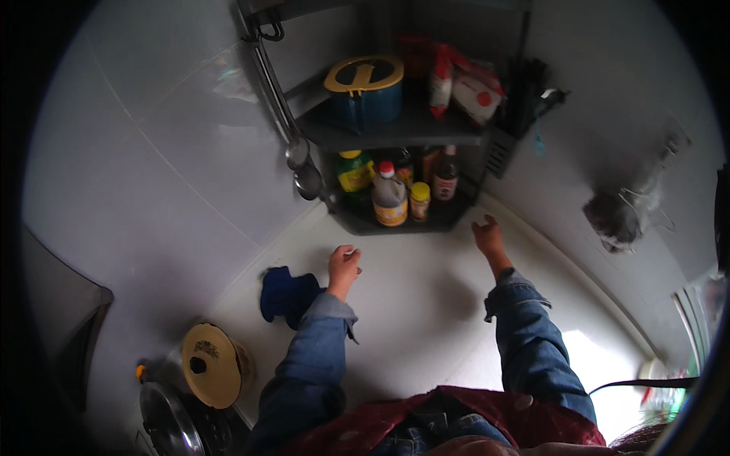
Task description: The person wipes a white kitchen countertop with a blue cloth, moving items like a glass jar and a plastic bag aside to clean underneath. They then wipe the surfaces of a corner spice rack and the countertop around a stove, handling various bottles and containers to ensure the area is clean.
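Note:
My left hand (344,269) hovers over the white countertop (410,296), its fingers loosely bent and nothing seen in them. A dark blue cloth (289,296) lies crumpled just left of it. My right hand (488,238) is near the right front corner of a black corner shelf rack (399,229), thumb and fingers apart and holding nothing. On the rack's bottom tier stand a jug with a red cap (390,199), a small yellow-lidded jar (420,202), a green bottle with a yellow cap (355,174) and a dark labelled bottle (445,179).
The tier above holds a blue pot with a yellow lid (365,97) and red-and-white packets (476,94). Ladles (299,157) hang at the left, a utensil holder (502,151) at the right. An enamel-lidded pot (214,365) and a metal lid (171,422) are lower left. A plastic bag (619,219) hangs on the right wall.

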Available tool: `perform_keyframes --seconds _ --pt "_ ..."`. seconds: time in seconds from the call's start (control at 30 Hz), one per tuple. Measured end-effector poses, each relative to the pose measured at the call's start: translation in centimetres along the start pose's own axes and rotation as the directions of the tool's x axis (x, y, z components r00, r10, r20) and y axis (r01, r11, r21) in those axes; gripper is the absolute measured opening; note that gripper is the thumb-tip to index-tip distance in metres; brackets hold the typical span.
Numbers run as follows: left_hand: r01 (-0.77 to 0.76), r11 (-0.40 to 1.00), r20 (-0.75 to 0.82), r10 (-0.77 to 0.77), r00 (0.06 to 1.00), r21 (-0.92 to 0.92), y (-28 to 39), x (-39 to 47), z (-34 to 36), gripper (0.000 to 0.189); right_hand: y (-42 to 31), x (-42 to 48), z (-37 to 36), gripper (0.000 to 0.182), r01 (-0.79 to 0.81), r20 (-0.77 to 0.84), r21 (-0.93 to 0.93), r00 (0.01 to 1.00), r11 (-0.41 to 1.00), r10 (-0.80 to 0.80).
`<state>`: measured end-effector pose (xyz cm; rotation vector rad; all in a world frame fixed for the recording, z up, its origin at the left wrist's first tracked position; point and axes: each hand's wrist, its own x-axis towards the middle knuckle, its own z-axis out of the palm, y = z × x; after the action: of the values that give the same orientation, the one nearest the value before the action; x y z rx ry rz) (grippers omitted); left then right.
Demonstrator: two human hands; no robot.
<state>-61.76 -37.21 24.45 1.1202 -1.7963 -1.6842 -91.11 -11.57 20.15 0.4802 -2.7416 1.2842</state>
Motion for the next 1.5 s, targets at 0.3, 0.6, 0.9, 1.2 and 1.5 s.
perform_keyframes --seconds 0.3,0.6,0.9,1.2,1.5 --pt "-0.141 0.919 -0.262 0.248 0.933 0.368 -5.5 14.4 -1.3 0.052 -1.8 5.4 5.8 0.059 0.154 -0.060 0.059 0.987 0.986 -0.151" --pt "0.046 0.961 -0.252 0.025 0.967 0.273 0.6 8.9 2.8 0.058 -2.5 5.4 4.8 0.059 -0.039 -0.040 -0.067 0.999 0.997 0.036" --pt "-0.162 0.795 -0.276 0.383 0.882 0.585 -1.0 11.2 4.8 0.060 1.9 10.5 7.0 0.042 -0.095 0.004 -0.453 0.994 0.886 0.108" --pt "-0.214 0.875 0.064 0.207 0.976 0.433 1.7 4.1 -0.6 0.049 1.0 10.2 5.1 0.031 -0.011 0.100 -0.551 0.992 0.835 0.079" --pt "-0.040 0.382 -0.082 0.297 0.951 0.923 -2.8 -7.4 -14.9 0.069 -1.2 8.0 6.0 0.034 -0.119 0.066 -0.363 0.986 0.924 0.153"
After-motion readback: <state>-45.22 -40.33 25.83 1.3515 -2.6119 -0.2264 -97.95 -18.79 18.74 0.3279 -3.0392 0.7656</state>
